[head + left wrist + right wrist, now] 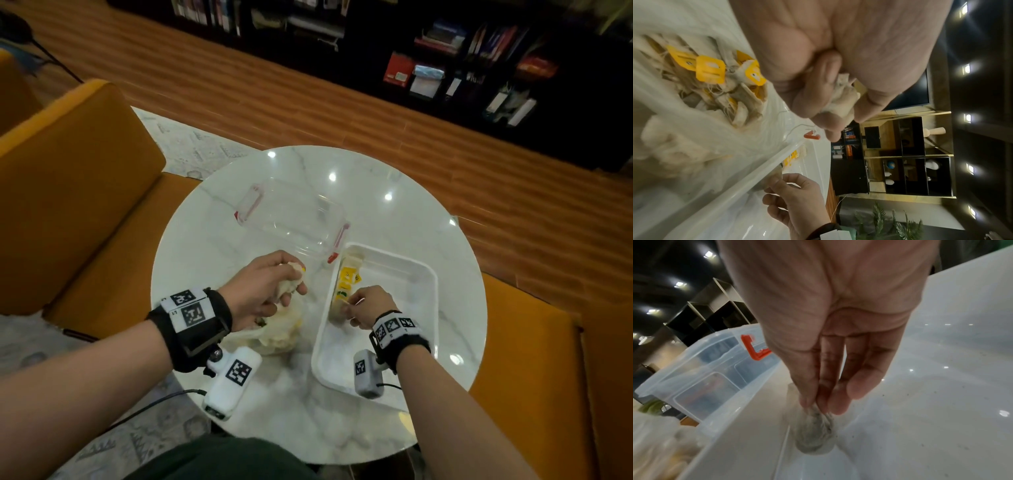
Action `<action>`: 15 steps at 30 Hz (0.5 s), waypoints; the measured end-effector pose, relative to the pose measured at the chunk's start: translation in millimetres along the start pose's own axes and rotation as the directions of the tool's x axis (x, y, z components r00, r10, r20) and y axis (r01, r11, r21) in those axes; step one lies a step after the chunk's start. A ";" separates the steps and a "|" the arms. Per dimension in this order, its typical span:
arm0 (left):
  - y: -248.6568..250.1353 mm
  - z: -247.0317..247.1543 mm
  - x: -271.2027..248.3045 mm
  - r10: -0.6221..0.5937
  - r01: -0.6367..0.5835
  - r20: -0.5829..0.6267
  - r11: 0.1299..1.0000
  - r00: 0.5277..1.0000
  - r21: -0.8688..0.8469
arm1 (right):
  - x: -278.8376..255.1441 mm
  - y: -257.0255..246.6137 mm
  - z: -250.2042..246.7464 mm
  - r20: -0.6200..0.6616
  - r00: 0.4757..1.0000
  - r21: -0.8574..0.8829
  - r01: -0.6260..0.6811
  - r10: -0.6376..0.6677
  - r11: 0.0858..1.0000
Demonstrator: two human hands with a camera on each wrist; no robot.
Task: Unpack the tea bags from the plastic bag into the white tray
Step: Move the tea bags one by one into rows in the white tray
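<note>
Currently, head view: a bunch of tea bags (pixel 290 281) is held in the curled left hand (pixel 263 291), just left of the white tray (pixel 424 274) and directly above the open plastic bag (pixel 274 337). One tea bag (pixel 337 310) is pinched by the right hand (pixel 368 306) inside the tray, against its left wall, at the near end of a row of yellow-tagged bags (pixel 347 277) already placed there. A clear box with red clips (pixel 291 219) is seen touching or nearly touching the tray's far-left corner; which cannot be told.

Left wrist view: the bunch (pixel 840 99) is gripped loosely by the curled fingers (pixel 807 100), with strings trailing below. Risk: a string could be snagged on the tray rim (pixel 760 172) or on tags in the bag, and extra bags dragged out onto the table. Many bags are still seen in the plastic bag (pixel 701 81), so the task is judged far from done.

Right wrist view: the single bag (pixel 813 439) is pinched at its top by thumb and fingertips (pixel 828 395), its bottom touching the tray floor (pixel 920 402) beside the left wall. Dark specks are scattered on the floor, likely tea dust. Risk: the paper could be torn if squeezed or pressed harder. If released tilted, the bag may fall flat.
</note>
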State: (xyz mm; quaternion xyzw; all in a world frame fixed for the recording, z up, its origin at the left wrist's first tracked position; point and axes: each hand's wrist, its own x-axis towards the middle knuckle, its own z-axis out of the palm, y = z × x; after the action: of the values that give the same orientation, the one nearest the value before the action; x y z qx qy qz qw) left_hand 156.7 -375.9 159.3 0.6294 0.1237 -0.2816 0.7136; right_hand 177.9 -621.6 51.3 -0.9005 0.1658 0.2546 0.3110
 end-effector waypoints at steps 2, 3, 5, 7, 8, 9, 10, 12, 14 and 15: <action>0.7 -1.2 -0.8 -0.004 0.004 -0.021 1.000 1.000 0.002 | 2.3 -0.5 0.8 -0.011 1.000 -0.038 -0.009 0.009 0.999; 1.1 -1.1 -1.3 0.000 0.001 -0.033 1.000 0.999 0.020 | 2.1 -0.9 1.1 -0.011 1.000 -0.054 -0.013 0.012 0.998; 1.2 -0.1 -2.1 0.011 -0.008 -0.048 0.998 0.999 0.059 | 0.2 -2.6 0.0 -0.014 1.000 -0.090 -0.012 0.011 0.996; 0.6 0.2 -2.2 0.017 -0.014 -0.038 0.997 0.999 0.070 | -3.5 -3.2 -4.8 -0.038 0.999 -0.157 -0.002 -0.004 0.988; 0.5 0.3 -1.9 0.018 -0.016 -0.025 0.997 1.000 0.071 | -7.0 -3.3 -9.5 -0.053 0.998 -0.176 0.008 -0.017 0.984; 0.5 0.3 -1.5 0.019 -0.018 -0.010 0.997 1.000 0.072 | -12.1 -3.3 -15.1 -0.068 0.997 -0.169 0.018 -0.030 0.985; 0.9 0.8 -1.4 0.021 -0.021 0.005 0.997 1.000 0.076 | -19.5 -4.2 -22.2 -0.085 0.995 -0.135 0.033 -0.045 0.990; 2.0 3.3 -1.7 0.032 -0.035 0.035 0.995 0.999 0.088 | -39.0 -8.4 -36.3 -0.131 0.984 -0.037 0.114 -0.118 0.993; 3.6 8.0 -1.7 0.051 -0.057 0.066 0.993 0.997 0.099 | -62.1 -15.4 -46.1 -0.181 0.954 0.065 0.256 -0.241 0.964; 4.8 10.9 -1.4 0.058 -0.066 0.081 0.993 0.995 0.102 | -73.1 -19.8 -48.8 -0.193 0.933 0.118 0.330 -0.304 0.937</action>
State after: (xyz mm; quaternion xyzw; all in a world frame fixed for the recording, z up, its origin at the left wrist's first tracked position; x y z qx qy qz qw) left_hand 156.3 -385.9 166.0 0.6579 0.0613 -0.2898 0.6924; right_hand 144.6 -627.9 134.9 -0.9084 0.0627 0.1094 0.3987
